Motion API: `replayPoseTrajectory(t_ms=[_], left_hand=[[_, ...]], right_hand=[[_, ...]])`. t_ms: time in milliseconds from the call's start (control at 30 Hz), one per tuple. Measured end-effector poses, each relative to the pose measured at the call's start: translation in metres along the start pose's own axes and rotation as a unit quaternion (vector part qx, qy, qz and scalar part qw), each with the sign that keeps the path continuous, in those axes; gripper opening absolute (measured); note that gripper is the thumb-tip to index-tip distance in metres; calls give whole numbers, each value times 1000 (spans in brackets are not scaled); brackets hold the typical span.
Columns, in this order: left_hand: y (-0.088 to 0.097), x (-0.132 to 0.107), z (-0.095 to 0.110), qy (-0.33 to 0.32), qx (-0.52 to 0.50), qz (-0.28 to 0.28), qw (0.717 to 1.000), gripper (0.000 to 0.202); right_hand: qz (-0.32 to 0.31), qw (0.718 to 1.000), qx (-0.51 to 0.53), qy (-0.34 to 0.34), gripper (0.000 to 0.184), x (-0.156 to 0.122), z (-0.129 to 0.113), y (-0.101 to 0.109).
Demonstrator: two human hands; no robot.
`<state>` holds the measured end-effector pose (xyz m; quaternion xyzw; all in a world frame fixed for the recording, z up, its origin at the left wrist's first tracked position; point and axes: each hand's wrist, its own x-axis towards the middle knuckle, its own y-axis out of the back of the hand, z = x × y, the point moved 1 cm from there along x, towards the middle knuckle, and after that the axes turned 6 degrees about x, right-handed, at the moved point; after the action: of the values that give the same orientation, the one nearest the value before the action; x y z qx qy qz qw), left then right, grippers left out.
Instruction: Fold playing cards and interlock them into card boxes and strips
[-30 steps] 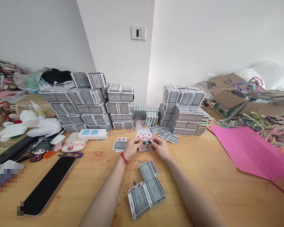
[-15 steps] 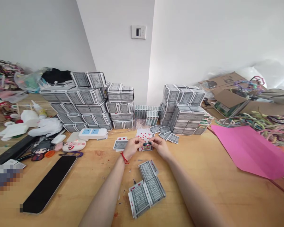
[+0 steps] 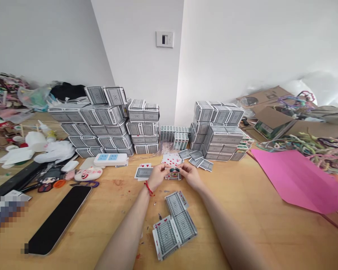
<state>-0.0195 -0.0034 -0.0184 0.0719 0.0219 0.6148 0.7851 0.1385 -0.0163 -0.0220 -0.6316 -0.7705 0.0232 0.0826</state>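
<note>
Fingers of the left hand (image 3: 157, 177) and right hand (image 3: 192, 176) curl inward, thumbs all but meeting above the face-up cards (image 3: 171, 159). Whether a card is pinched between the tips cannot be told; the hands cover it.

Handling, left to right, as judged: left hand best kept as the steady side, edge held flat and not bowed. Middle, beneath the thumbs, wants light, even pressure, lest the cards below slide. Right hand should match the left in height and force; a heavier push there would skew things. Thin, slick stock, likely to slip or spring back.

Position, left to right: small group of cards, one back-up card (image 3: 143, 173) on top, just beside the left hand, apart from its fingertips. Face-up cards on the table (image 3: 115, 210) between the hands, reaching out beyond the fingers; a picture card (image 3: 173, 176) shows on the near side of the thumbs. Joined cards (image 3: 177, 225) between the forearms, touched by neither hand. Loose cards (image 3: 196, 155) beyond the right hand, near it.
</note>
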Motion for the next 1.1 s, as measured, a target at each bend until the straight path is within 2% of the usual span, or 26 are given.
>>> replayPoseTrajectory(t_ms=[167,300,533,633,700,867,1100], left_hand=[[-6,1,-5,-21,22,53,998,25],[-10,2,-11,-25,39,54,997,26],[-8,4,-16,-4,23,23,999,18],[-9,4,-15,-9,23,26,999,19],[-9,4,-13,-15,1,40,999,21],[-7,6,-12,6,-71,117,991,21],[-7,6,-10,-5,-40,102,994,23]], right_hand=[[64,998,-15,20,31,3,7,0],[93,995,-6,22,32,4,7,1],[58,998,21,26,31,2,1,-1],[63,998,16,12,32,3,3,-1],[84,996,18,11,33,4,5,0],[131,990,49,-2,36,7,12,3],[91,995,47,-5,30,5,10,0]])
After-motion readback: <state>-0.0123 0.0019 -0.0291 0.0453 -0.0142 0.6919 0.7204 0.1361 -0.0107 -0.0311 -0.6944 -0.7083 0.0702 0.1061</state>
